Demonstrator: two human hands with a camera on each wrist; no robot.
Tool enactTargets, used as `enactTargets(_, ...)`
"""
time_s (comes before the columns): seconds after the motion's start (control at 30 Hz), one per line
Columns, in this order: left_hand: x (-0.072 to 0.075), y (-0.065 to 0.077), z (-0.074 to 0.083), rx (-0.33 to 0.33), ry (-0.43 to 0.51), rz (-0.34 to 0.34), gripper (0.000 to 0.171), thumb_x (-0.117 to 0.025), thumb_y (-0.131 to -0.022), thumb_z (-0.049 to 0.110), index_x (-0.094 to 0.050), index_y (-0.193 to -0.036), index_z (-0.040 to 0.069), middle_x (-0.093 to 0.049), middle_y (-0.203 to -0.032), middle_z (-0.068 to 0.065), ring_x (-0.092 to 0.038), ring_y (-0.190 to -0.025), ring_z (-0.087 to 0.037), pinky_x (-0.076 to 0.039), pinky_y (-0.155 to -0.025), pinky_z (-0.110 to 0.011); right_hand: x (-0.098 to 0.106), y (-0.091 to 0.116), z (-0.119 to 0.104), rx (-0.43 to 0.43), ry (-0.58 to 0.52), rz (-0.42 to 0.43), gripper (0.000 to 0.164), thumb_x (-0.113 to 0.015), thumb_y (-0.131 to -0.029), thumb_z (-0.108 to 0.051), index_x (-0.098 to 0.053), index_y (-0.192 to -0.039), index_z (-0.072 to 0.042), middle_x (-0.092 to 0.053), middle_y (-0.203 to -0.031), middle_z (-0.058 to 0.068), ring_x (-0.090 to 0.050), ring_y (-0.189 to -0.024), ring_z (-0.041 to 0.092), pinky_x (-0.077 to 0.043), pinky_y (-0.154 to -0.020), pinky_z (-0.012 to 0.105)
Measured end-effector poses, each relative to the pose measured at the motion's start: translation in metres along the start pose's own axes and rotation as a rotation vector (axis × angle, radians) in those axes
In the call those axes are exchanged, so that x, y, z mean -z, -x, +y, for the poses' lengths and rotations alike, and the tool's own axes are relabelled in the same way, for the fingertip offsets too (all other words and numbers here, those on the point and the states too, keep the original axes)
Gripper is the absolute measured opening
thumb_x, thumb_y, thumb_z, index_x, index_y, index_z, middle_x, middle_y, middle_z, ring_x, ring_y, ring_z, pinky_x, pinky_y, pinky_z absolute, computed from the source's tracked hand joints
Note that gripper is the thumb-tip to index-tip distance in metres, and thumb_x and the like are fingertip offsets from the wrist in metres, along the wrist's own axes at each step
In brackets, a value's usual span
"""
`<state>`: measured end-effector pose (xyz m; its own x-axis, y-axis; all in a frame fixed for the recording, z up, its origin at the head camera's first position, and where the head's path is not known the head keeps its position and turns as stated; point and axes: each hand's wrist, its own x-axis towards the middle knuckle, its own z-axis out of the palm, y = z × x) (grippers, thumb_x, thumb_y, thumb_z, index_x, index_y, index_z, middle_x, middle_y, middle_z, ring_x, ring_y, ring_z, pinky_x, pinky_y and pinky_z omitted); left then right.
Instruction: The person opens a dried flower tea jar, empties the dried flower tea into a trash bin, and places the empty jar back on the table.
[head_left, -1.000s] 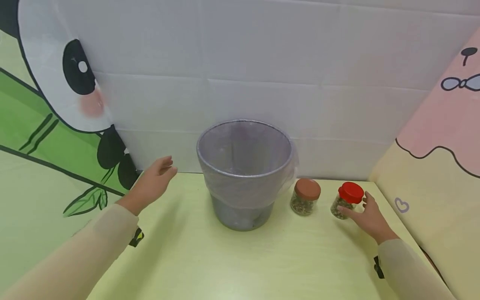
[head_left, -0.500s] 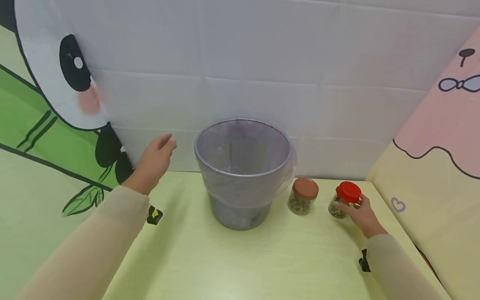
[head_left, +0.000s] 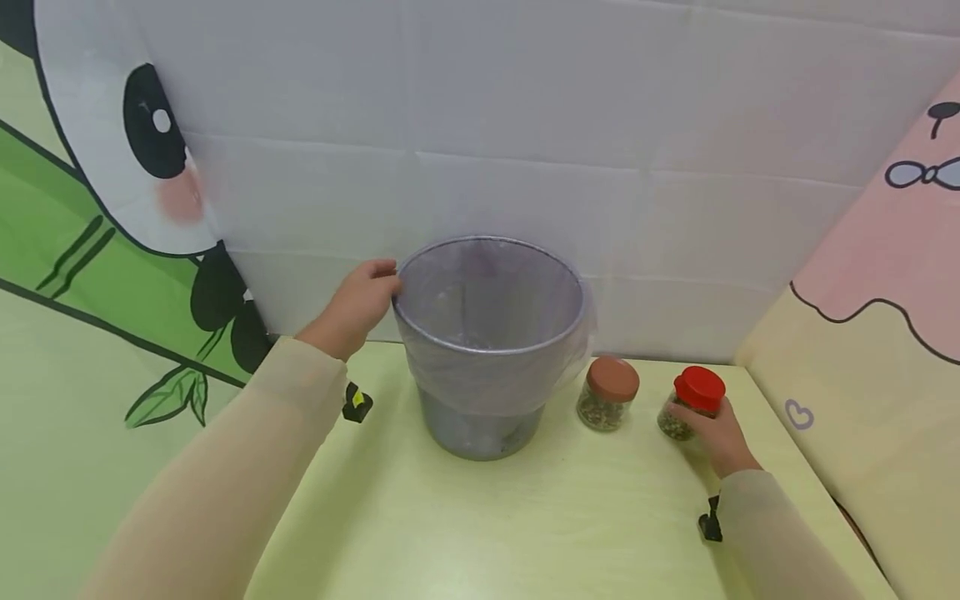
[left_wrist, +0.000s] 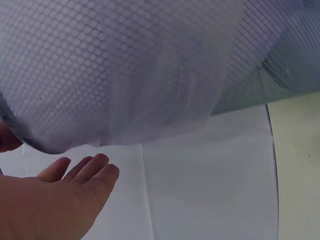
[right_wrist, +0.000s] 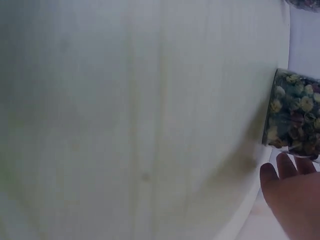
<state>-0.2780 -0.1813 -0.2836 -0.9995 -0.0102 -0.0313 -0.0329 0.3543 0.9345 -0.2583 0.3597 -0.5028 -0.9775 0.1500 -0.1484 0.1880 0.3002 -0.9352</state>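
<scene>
In the head view my left hand [head_left: 358,302] is at the left rim of a grey wastebasket [head_left: 480,433] lined with a clear plastic bag [head_left: 480,379]. The left wrist view shows the thumb [left_wrist: 7,139] at the rim and the other fingers [left_wrist: 97,172] extended below the mesh wall, apart from it. My right hand [head_left: 718,433] holds a small clear jar [head_left: 675,425] with a red lid [head_left: 701,386], thumb in front and fingers on its far right side. Dried flower buds [right_wrist: 297,110] fill this jar in the right wrist view.
A second jar [head_left: 602,410] with a brown-red lid [head_left: 613,378] stands between the wastebasket and the held jar. Behind the pale yellow table [head_left: 525,533] rises a white sheet wall [head_left: 525,100]. Cartoon-printed panels [head_left: 862,333] flank both sides.
My left hand has moved right, from beside the wastebasket to its left rim. My right hand has closed in around the red-lidded jar, which stays in about the same place.
</scene>
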Motion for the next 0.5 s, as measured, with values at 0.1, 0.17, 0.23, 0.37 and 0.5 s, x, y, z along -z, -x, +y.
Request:
enactTargets(0.1,-0.004,-0.004,0.001,0.009,0.032,-0.014,0.067,-0.046,-0.097,0.013,-0.029,-0.161,0.004,-0.034,-0.162,-0.014,-0.033,-0.147,-0.029,-0.028,-0.120,-0.046,-0.004,-0.003,0.000,-0.038,0.012,0.032,0.104,-0.075,-0.093,-0.047,-0.009,-0.163,-0.006,-0.022,-0.165,0.020,-0.021,-0.149,0.044,-0.017,-0.117,0.068)
enactTargets(0.17,-0.007,-0.006,0.003,0.012,0.054,-0.023,0.070,-0.046,-0.096,0.013,-0.024,-0.162,0.005,-0.029,-0.165,-0.013,-0.030,-0.149,-0.029,-0.029,-0.119,-0.045,-0.007,-0.005,-0.001,-0.043,0.013,0.051,0.103,-0.076,-0.093,-0.045,-0.010,-0.163,-0.007,-0.024,-0.165,0.019,-0.024,-0.149,0.043,-0.019,-0.117,0.069)
enactTargets(0.23,-0.010,-0.008,0.005,0.011,0.069,-0.026,0.074,-0.046,-0.095,0.012,-0.019,-0.164,0.005,-0.023,-0.167,-0.014,-0.027,-0.151,-0.029,-0.029,-0.119,-0.044,-0.008,-0.007,-0.001,-0.035,0.012,0.069,0.101,-0.077,-0.093,-0.044,-0.013,-0.163,-0.008,-0.028,-0.163,0.018,-0.027,-0.147,0.042,-0.021,-0.116,0.069)
enactTargets(0.37,-0.016,-0.011,0.006,0.006,0.100,-0.025,0.080,-0.043,-0.091,0.002,-0.012,-0.164,0.004,-0.018,-0.169,-0.015,-0.025,-0.150,-0.028,-0.030,-0.117,-0.043,-0.010,-0.010,-0.001,0.010,-0.002,0.075,0.096,-0.079,-0.092,-0.040,-0.020,-0.160,-0.007,-0.034,-0.158,0.017,-0.032,-0.143,0.039,-0.024,-0.116,0.065)
enactTargets(0.5,-0.020,-0.014,0.003,0.001,0.124,-0.036,0.081,-0.040,-0.087,-0.007,-0.014,-0.163,0.001,-0.025,-0.165,-0.017,-0.034,-0.141,-0.031,-0.032,-0.114,-0.043,-0.012,-0.010,0.000,0.036,-0.020,0.069,0.090,-0.079,-0.093,-0.033,-0.023,-0.158,-0.005,-0.037,-0.154,0.016,-0.035,-0.140,0.037,-0.026,-0.117,0.061)
